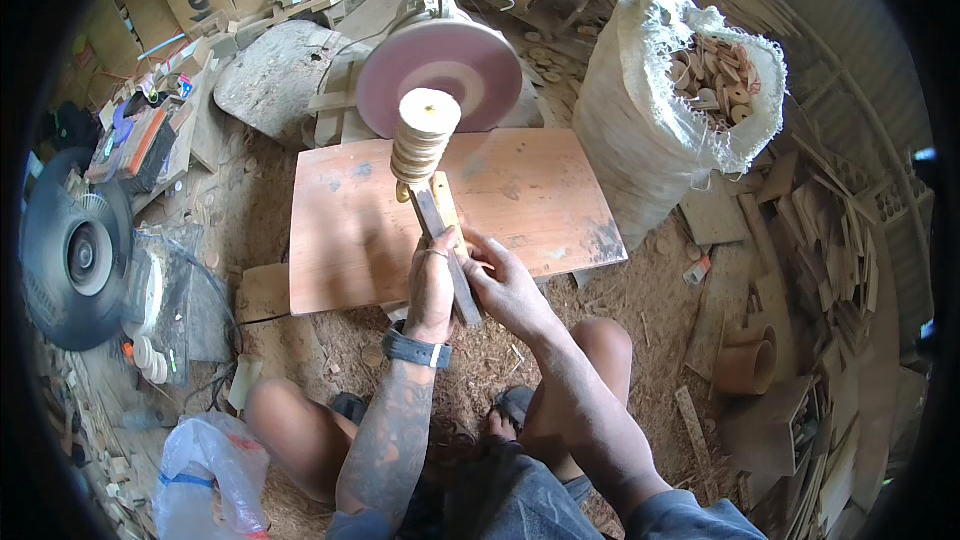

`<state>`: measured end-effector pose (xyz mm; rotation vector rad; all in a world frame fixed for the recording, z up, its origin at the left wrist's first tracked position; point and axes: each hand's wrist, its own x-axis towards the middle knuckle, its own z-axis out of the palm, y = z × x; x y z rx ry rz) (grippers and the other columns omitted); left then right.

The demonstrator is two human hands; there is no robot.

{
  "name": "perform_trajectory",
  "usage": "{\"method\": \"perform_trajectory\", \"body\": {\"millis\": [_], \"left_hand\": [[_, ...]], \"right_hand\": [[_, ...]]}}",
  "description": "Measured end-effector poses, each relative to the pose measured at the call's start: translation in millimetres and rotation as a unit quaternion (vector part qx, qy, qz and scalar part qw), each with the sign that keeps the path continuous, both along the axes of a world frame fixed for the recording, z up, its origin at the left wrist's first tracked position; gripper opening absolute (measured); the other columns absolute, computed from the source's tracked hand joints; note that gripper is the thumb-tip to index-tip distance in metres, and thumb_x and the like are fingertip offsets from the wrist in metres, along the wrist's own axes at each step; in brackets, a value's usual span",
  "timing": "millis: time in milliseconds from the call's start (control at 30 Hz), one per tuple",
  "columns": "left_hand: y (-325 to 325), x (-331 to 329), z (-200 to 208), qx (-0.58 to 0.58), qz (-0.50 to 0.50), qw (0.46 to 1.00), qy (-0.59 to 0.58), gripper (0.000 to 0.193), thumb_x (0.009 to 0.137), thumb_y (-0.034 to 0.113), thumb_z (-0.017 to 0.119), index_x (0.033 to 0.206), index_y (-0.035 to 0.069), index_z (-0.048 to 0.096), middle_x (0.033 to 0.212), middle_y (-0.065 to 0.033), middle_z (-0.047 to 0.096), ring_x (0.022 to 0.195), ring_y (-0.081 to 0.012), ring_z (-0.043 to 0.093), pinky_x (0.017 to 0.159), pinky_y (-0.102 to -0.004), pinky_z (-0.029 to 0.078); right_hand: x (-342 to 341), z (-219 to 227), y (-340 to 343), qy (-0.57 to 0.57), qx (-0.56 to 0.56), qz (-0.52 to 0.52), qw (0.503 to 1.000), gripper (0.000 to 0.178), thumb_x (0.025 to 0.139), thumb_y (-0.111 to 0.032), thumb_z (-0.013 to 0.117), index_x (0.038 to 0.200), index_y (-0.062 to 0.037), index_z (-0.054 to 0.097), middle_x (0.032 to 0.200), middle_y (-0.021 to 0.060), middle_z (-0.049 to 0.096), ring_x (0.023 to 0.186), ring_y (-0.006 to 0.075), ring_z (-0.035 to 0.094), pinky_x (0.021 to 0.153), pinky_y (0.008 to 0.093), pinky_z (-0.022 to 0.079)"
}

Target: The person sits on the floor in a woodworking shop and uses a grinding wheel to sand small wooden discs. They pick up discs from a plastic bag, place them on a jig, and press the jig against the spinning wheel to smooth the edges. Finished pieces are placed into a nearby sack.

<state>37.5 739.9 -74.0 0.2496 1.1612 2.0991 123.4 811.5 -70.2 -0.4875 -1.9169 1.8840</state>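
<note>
Both of my hands are closed around a wooden holder [427, 210] made of a dark strip and a lighter strip side by side. A stack of pale round wooden discs [422, 145] sits at its far end, with a brass-coloured metal piece under it. My left hand [431, 285], wearing a dark watch above the wrist, grips the holder from the left. From the right, my right hand [508, 288] closes on its lower part. Beyond the stack stands a large round sanding wheel [385, 80]; whether the discs touch it I cannot tell.
Under the holder lies a reddish wooden board [540, 205]. A white woven sack [630, 90] full of wooden pieces stands at the right. Leftward is a black fan [60, 270]; a plastic bag [205, 470] lies nearer. Wood scraps and sawdust cover the floor around my feet.
</note>
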Motion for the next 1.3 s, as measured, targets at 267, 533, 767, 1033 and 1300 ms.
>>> {"method": "perform_trajectory", "body": {"millis": [267, 533, 767, 1033, 1300], "left_hand": [[-11, -13, 14, -0.033, 0.001, 0.999, 0.013, 0.028, 0.09, 0.026, 0.053, 0.108, 0.006, 0.046, 0.095, -0.0118, 0.059, 0.058, -0.0152, 0.055, 0.045, -0.0301, 0.047], [-9, -13, 8, -0.097, 0.032, 0.99, 0.098, 0.015, 0.093, 0.018, 0.052, 0.092, 0.009, 0.04, 0.068, -0.0017, 0.046, 0.039, -0.0084, 0.038, 0.034, -0.0264, 0.035], [1, -16, -4, -0.165, 0.092, 0.958, 0.216, 0.015, 0.093, 0.017, 0.05, 0.095, 0.005, 0.042, 0.066, -0.0018, 0.044, 0.037, -0.0079, 0.038, 0.032, -0.0252, 0.035], [5, -19, -14, -0.287, 0.152, 0.868, 0.375, 0.031, 0.091, 0.018, 0.052, 0.11, -0.006, 0.043, 0.084, -0.0261, 0.057, 0.078, -0.0421, 0.057, 0.071, -0.0496, 0.044], [53, -44, -15, -0.317, 0.055, 0.898, 0.3, 0.034, 0.095, 0.027, 0.054, 0.108, -0.001, 0.041, 0.07, -0.0138, 0.054, 0.051, -0.0241, 0.055, 0.046, -0.0396, 0.044]], "right_hand": [[12, 46, 33, 0.152, -0.193, -0.142, 0.959, 0.039, 0.098, -0.025, 0.037, 0.125, -0.0012, 0.052, 0.082, 0.0096, 0.064, 0.06, 0.0092, 0.056, 0.051, 0.0241, 0.046], [7, 68, 30, 0.136, -0.106, -0.059, 0.983, 0.044, 0.102, -0.029, 0.041, 0.14, -0.0076, 0.044, 0.08, 0.0106, 0.063, 0.047, 0.0088, 0.053, 0.04, 0.022, 0.043], [13, 57, 41, 0.2, -0.221, -0.026, 0.954, 0.048, 0.103, -0.033, 0.038, 0.142, -0.0055, 0.04, 0.078, 0.0113, 0.06, 0.042, 0.0107, 0.048, 0.039, 0.0219, 0.042], [8, 48, 58, 0.113, -0.101, -0.069, 0.986, 0.045, 0.103, -0.032, 0.04, 0.141, -0.007, 0.043, 0.078, 0.0089, 0.062, 0.045, 0.01, 0.05, 0.041, 0.0225, 0.043], [-25, 13, 123, -0.01, -0.003, -0.065, 0.998, 0.04, 0.102, -0.03, 0.035, 0.131, -0.0052, 0.049, 0.079, 0.0071, 0.06, 0.057, 0.0131, 0.054, 0.052, 0.0272, 0.047]]}}
